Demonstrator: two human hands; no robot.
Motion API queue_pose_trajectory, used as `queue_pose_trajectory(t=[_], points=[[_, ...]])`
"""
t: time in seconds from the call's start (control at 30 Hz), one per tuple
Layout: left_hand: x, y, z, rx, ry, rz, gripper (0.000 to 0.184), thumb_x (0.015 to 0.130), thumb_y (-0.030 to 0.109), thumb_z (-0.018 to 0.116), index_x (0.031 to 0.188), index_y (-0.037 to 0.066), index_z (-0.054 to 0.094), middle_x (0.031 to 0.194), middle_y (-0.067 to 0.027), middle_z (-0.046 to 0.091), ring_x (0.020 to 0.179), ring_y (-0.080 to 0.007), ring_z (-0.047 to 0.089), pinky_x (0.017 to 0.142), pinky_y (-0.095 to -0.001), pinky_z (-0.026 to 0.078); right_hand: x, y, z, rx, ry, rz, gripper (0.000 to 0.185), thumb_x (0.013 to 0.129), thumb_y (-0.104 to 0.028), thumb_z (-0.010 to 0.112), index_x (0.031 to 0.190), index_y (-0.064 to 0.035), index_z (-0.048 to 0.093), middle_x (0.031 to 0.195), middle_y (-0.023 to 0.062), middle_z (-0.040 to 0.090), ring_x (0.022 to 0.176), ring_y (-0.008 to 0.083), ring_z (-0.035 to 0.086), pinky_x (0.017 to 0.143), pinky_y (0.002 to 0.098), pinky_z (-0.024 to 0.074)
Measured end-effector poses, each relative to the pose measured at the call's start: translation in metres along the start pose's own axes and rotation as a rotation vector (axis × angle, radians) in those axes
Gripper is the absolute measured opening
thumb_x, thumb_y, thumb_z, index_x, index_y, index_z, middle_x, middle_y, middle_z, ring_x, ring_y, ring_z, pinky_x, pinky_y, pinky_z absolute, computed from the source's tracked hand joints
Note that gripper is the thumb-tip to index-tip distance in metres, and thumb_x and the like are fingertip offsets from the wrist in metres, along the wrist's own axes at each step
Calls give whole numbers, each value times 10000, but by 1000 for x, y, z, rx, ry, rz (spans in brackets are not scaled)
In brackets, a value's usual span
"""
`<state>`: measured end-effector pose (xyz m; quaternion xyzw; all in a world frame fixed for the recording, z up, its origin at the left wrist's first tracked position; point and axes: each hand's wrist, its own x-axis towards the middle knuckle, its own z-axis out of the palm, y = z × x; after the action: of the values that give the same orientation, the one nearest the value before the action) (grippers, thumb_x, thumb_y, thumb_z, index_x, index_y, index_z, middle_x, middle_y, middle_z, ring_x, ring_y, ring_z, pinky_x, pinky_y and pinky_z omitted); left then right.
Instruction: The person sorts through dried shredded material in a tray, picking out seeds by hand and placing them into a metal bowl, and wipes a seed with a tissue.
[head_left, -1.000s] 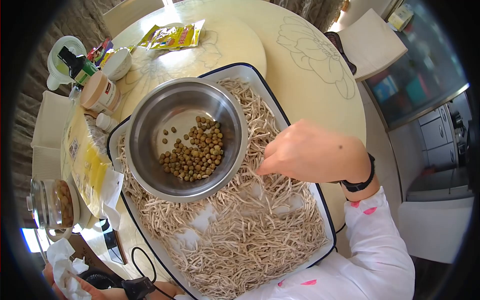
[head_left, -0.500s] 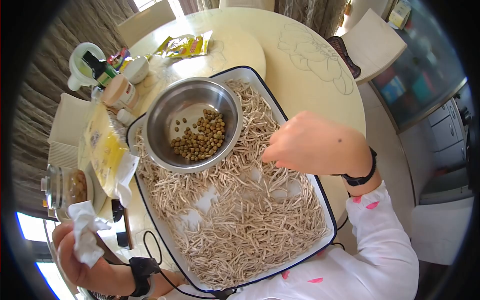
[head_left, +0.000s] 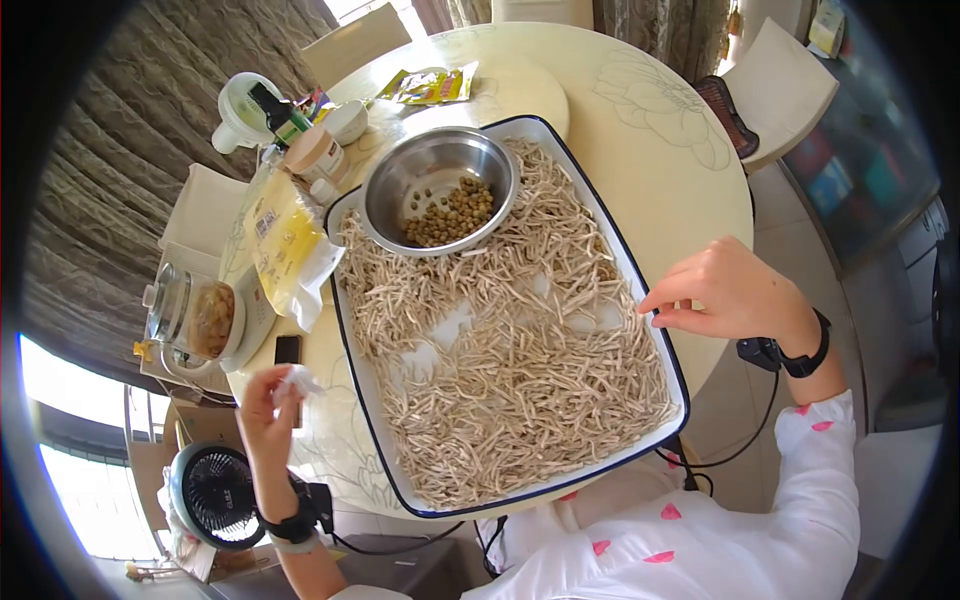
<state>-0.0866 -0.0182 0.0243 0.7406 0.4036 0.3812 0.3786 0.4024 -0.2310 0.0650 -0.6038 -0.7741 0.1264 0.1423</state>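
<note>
A white tray with a dark blue rim (head_left: 683, 375) holds a layer of pale dried strips (head_left: 530, 400). At its far left part a steel bowl (head_left: 385, 190) with small brown-green balls (head_left: 455, 212) rests on the strips. My left hand (head_left: 265, 415), left of the tray, has its fingers closed on a crumpled white tissue (head_left: 298, 381). Over the tray's right edge is my right hand (head_left: 715, 290), palm down, thumb and fingertips close together; whatever they may hold is too small to make out.
Left on the table are a yellow package (head_left: 285, 245), a glass pot (head_left: 205, 315), a phone (head_left: 288, 350), a jar (head_left: 315, 155) and a dark bottle (head_left: 280, 115). A yellow packet (head_left: 430, 86) lies at the back. A fan (head_left: 215, 495) stands below left.
The view has shifted, showing more of the near side. My right hand has moved from over the strips to the tray's right edge. My left hand has risen fully into view with the tissue.
</note>
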Motion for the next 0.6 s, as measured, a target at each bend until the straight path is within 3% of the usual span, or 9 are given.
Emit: queue_pose_trajectory(t=[0.13, 0.17, 0.27, 0.3, 0.4, 0.47, 0.6], points=[[0, -37, 8, 125, -98, -12, 287, 841, -150, 560, 1074, 4, 624, 1037, -52, 647, 988, -129, 609, 879, -264, 499, 18, 17, 19, -49, 193, -12, 104, 821, -198, 749, 902, -135, 765, 729, 39, 700, 631, 216, 663, 560, 334, 489], [4, -35, 19, 161, -92, -6, 304, 783, -170, 572, 1022, 5, 641, 1012, -79, 662, 992, -183, 624, 883, -296, 495, 23, 20, 24, -70, 252, -42, 100, 810, -189, 759, 888, -126, 764, 712, 36, 692, 611, 209, 655, 551, 327, 483], [22, -23, 41, 467, -220, 124, 287, 738, -177, 583, 959, -8, 657, 1004, -115, 671, 977, -250, 638, 880, -322, 499, 37, 17, 26, -178, 156, -101, 111, 800, -176, 757, 901, -130, 752, 704, 17, 679, 609, 208, 646, 547, 325, 470], [26, -25, 46, 449, -202, 78, 267, 719, -170, 604, 924, -10, 666, 1017, -132, 674, 966, -295, 644, 877, -344, 501, 39, 14, 25, -223, 61, -109, 123, 796, -172, 748, 912, -131, 747, 695, 10, 664, 606, 201, 640, 544, 324, 464], [41, -33, 47, 482, -259, 82, 274, 713, -157, 638, 951, -21, 654, 1025, -137, 670, 914, -293, 658, 825, -341, 515, 44, 6, 23, -329, -162, -136, 174, 786, -160, 718, 957, -132, 736, 671, -10, 615, 596, 176, 621, 533, 317, 445], [51, -31, 45, 537, -392, 69, 336, 696, -176, 633, 997, -26, 637, 1044, -141, 639, 872, -293, 639, 796, -340, 510, 50, 2, 23, -369, -218, -153, 224, 781, -154, 692, 1000, -132, 733, 657, -23, 580, 588, 154, 606, 524, 309, 433], [61, -43, 42, 519, -393, 49, 416, 688, -189, 620, 1069, -24, 630, 1120, -168, 633, 910, -318, 629, 822, -351, 505, 62, -1, 26, -352, -149, -153, 295, 772, -138, 650, 1058, -127, 723, 651, -34, 552, 595, 135, 601, 519, 294, 434]])
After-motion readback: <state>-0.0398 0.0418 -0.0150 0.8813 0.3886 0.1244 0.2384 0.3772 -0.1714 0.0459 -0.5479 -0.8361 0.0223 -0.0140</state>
